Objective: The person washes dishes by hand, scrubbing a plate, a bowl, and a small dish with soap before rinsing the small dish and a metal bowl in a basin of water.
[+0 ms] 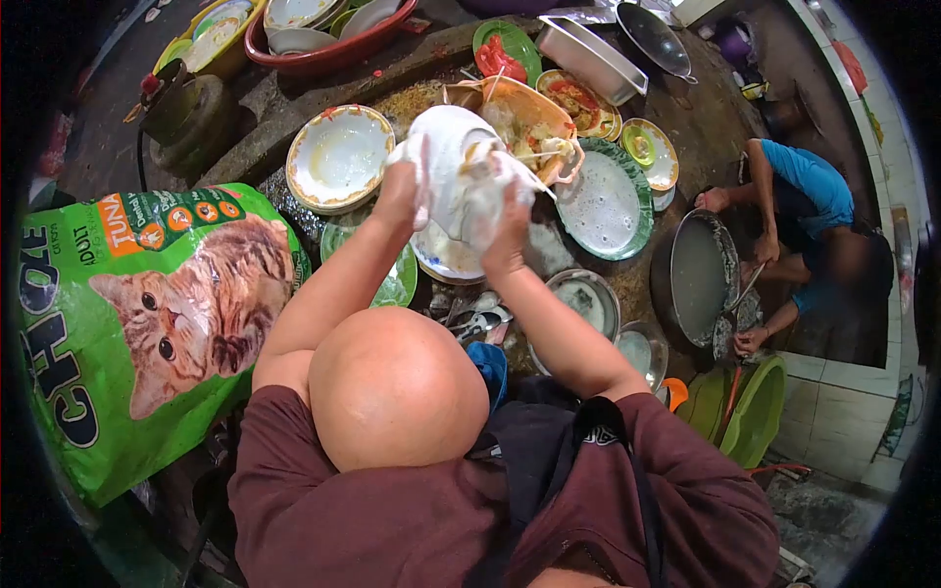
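Note:
My left hand (407, 186), coated in foam, is closed on the left rim of a white plate (451, 137), which is tilted up and covered with suds. My right hand (505, 220) presses against the plate's face from the right. Its fingers are bent and wrapped in foam, and blur hides what they hold. Below the plate lies a stack of plates (446, 257) with soapy water on top. To the left stands a stack of white bowls with patterned rims (340, 157). A green scalloped basin (600, 201) of sudsy water is on the right.
An orange container of food scraps (529, 108) is just beyond the plate. Spoons (480, 318) and metal bowls (580, 299) lie close to my knee. A green cat-food sack (176, 314) fills the left. At right, another person (809, 196) crouches by a large pan (694, 279).

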A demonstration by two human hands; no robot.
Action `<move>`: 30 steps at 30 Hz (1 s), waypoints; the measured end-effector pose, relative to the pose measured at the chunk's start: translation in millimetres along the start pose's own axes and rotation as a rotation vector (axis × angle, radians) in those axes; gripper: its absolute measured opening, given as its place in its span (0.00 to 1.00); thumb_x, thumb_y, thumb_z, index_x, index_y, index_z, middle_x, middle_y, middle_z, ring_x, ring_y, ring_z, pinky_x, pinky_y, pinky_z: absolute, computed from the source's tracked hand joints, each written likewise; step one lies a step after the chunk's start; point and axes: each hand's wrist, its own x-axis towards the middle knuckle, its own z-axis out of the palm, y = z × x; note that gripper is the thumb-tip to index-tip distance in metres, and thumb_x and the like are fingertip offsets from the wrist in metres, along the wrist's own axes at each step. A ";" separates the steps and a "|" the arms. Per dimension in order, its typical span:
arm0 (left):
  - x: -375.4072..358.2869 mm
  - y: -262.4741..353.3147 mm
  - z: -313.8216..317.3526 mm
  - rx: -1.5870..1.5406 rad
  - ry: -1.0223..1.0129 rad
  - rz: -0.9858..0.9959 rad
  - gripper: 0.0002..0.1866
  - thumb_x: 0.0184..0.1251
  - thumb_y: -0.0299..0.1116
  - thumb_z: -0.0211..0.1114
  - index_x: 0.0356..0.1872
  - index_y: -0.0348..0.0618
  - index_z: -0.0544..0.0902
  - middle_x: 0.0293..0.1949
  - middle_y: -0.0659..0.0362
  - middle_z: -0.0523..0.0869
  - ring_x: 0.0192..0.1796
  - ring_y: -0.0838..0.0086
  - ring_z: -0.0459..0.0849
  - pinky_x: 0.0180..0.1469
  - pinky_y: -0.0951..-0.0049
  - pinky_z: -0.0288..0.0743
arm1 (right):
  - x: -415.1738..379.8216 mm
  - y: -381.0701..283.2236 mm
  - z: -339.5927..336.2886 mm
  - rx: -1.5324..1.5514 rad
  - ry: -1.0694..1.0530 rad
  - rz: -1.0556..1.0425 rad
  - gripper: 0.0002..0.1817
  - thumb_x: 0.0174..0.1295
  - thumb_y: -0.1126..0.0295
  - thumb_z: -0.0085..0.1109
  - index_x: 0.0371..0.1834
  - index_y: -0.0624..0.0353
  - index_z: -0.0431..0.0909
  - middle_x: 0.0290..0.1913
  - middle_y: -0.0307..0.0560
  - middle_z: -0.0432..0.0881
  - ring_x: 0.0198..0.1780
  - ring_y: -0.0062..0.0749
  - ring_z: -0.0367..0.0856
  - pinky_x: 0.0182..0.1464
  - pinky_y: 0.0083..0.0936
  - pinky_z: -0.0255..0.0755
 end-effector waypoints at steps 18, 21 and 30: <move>-25.4 -59.7 -20.8 1.631 -0.562 0.465 0.11 0.52 0.32 0.58 0.37 0.39 0.78 0.33 0.46 0.80 0.34 0.52 0.78 0.37 0.64 0.71 | -76.0 -77.2 -320.2 -1.534 0.420 0.337 0.24 0.61 0.53 0.37 0.37 0.58 0.79 0.39 0.51 0.81 0.42 0.41 0.78 0.43 0.32 0.66; -30.9 -72.4 -32.0 1.986 -0.747 0.532 0.10 0.49 0.32 0.55 0.31 0.41 0.81 0.29 0.47 0.81 0.32 0.55 0.80 0.37 0.61 0.71 | -103.2 -52.0 -312.3 -1.447 0.543 0.437 0.27 0.60 0.49 0.36 0.36 0.61 0.79 0.39 0.60 0.78 0.44 0.51 0.75 0.45 0.37 0.64; -35.8 -111.9 -57.4 1.947 -1.036 0.530 0.12 0.51 0.30 0.52 0.38 0.43 0.74 0.37 0.50 0.78 0.41 0.57 0.77 0.41 0.62 0.72 | -102.0 -23.5 -268.1 -2.251 -0.189 0.583 0.25 0.58 0.69 0.34 0.62 0.52 0.55 0.43 0.53 0.76 0.44 0.47 0.75 0.44 0.39 0.69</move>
